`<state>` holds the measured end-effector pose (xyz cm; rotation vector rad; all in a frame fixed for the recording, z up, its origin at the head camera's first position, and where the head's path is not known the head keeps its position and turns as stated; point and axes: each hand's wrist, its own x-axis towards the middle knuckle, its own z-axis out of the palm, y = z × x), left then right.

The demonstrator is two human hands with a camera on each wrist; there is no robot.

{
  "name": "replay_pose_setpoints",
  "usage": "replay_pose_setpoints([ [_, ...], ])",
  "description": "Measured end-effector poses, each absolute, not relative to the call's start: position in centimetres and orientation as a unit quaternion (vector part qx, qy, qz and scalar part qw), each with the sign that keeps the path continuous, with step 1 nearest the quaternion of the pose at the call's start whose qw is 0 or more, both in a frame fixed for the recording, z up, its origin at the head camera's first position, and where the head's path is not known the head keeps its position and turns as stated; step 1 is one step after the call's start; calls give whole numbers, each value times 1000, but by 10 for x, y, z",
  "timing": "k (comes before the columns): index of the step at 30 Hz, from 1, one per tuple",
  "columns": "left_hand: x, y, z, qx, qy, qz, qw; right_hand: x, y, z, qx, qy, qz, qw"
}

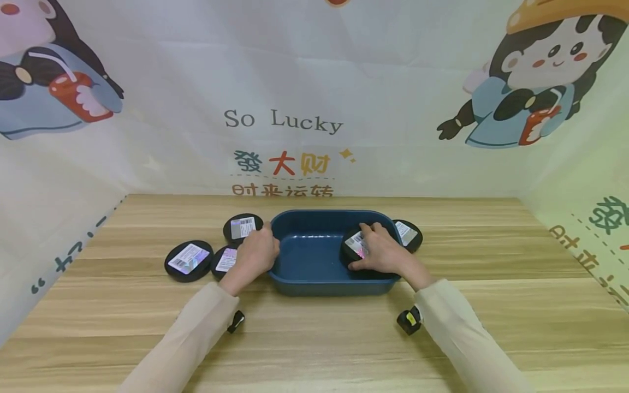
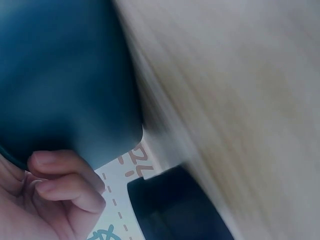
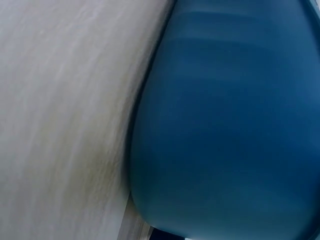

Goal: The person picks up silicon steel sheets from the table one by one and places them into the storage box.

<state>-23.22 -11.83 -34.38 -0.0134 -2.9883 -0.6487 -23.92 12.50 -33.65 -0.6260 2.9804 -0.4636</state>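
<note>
A blue rectangular plastic basin [image 1: 309,262] stands on the table. My left hand [image 1: 256,251] grips its left rim, and the left wrist view shows the fingers [image 2: 70,195] curled at the edge. Inside the basin's right end, my right hand [image 1: 385,252] holds a flat round black container [image 1: 352,244] with a white-and-silver label, thumb and fingers spread around it. What it rests on is hidden. In the right wrist view only the basin's outer wall [image 3: 225,130] shows, not the hand.
Three similar black containers lie left of the basin: one behind [image 1: 243,227], one farther left [image 1: 189,261], one partly behind my left hand [image 1: 225,260]. Another container [image 1: 408,234] sits beyond the basin's right end. A printed cloth [image 1: 393,164] hangs behind the wooden table [image 1: 314,344].
</note>
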Motion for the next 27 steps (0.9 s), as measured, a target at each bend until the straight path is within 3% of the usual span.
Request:
replay_pose_setpoints([
  [27, -230, -118, -343, -18, -976, -212, 48, -242, 125, -338, -204, 966, -157, 31],
])
